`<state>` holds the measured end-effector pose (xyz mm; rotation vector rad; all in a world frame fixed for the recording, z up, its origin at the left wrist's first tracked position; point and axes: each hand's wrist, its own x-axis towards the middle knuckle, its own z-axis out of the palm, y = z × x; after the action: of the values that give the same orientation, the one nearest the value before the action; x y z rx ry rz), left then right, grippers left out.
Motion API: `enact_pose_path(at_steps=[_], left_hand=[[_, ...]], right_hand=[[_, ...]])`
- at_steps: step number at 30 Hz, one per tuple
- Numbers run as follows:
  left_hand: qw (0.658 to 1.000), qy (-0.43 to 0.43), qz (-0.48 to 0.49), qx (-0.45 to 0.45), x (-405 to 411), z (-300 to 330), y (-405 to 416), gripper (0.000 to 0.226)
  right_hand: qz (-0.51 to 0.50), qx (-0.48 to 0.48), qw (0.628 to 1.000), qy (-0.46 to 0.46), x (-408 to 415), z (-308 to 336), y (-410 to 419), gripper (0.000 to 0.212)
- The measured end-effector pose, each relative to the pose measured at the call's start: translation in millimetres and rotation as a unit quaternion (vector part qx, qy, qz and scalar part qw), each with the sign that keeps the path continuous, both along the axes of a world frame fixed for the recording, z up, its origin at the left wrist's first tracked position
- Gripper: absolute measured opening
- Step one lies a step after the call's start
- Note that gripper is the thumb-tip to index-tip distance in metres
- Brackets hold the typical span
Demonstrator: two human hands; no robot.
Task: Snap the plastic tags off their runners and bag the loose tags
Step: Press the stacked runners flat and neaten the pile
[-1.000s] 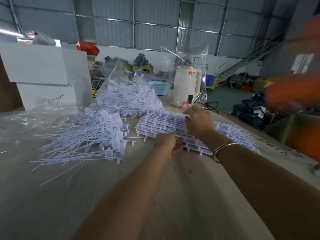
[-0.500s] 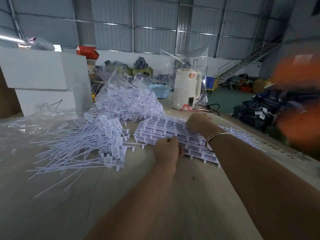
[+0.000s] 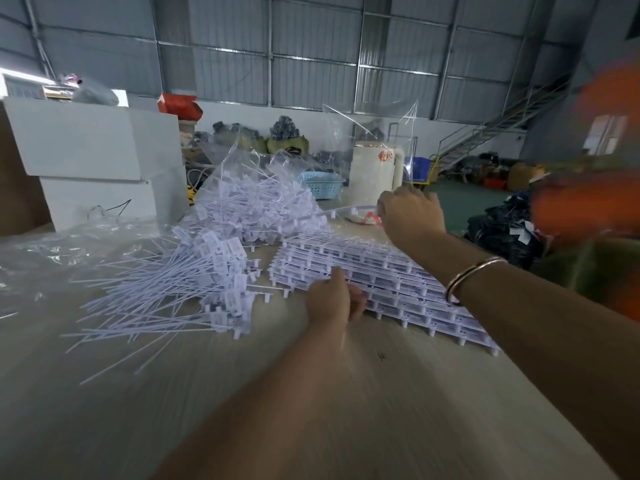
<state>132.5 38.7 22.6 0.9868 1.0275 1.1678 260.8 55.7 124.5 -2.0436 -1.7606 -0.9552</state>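
The right hand (image 3: 410, 216) has lifted up off the stack of tags (image 3: 367, 275) and moved back toward the white jug (image 3: 375, 168). Before, it lay flat on the stack. Now its fingers (image 3: 384, 209) hold the end of a thin white runner (image 3: 343, 212) that sticks out to the left above the stack. The left hand (image 3: 330, 301) has slid a little closer to the near edge of the stack.

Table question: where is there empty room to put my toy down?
The bare table nearest the camera, around the two forearms, is free. Farther back it is crowded: loose tags on the left, the stacked tag sheets on the right, the bag of tags behind.
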Motion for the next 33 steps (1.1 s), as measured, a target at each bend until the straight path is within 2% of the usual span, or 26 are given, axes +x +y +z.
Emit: enact_pose_path(at_steps=[4,9,12,15,19,21,24,26,28,30,33], left_hand=[[0.992,-0.102,-0.078,-0.020,-12.9,9.8,-14.0,0.042],[0.979,-0.160,-0.126,-0.027,-34.4,33.1,-22.7,0.045],[0.989,-0.101,-0.107,-0.027,-50.0,44.0,-29.5,0.032],[0.995,-0.037,-0.088,-0.020,-61.8,43.6,-36.1,0.026],[0.998,0.007,0.007,0.066,-83.0,45.5,-31.3,0.020],[0.999,-0.004,0.013,0.051,-94.1,45.7,-30.1,0.021],[1.000,-0.007,-0.029,-0.007,-99.9,42.4,-31.6,0.022],[0.999,0.017,-0.040,0.012,-101.6,39.4,-32.4,0.022],[0.997,0.001,-0.053,0.056,-105.5,37.7,-32.0,0.024],[0.991,-0.048,-0.074,0.096,-110.8,36.5,-31.7,0.033],[0.970,-0.148,-0.148,0.123,-124.5,41.5,-36.6,0.032]], right_hand=[[0.054,-0.049,0.997,-0.009,-24.8,-3.3,-28.8,0.035],[0.024,-0.088,0.996,-0.010,-65.0,-13.1,-67.2,0.029],[0.002,-0.156,0.988,0.008,-87.7,-22.7,-88.7,0.038],[0.027,-0.213,0.972,0.094,-101.5,-31.0,-96.5,0.040],[0.108,-0.266,0.944,0.165,-112.6,-48.5,-99.9,0.056],[0.142,-0.225,0.950,0.163,-113.8,-52.7,-101.8,0.058],[0.204,-0.107,0.958,0.168,-119.6,-54.2,-108.4,0.049],[0.253,-0.093,0.945,0.187,-127.2,-54.2,-114.7,0.047],[0.281,-0.114,0.929,0.210,-133.8,-52.1,-122.2,0.044],[0.281,-0.099,0.938,0.177,-140.3,-47.9,-131.3,0.037],[0.302,0.017,0.950,0.083,-155.6,-50.1,-146.9,0.033]])
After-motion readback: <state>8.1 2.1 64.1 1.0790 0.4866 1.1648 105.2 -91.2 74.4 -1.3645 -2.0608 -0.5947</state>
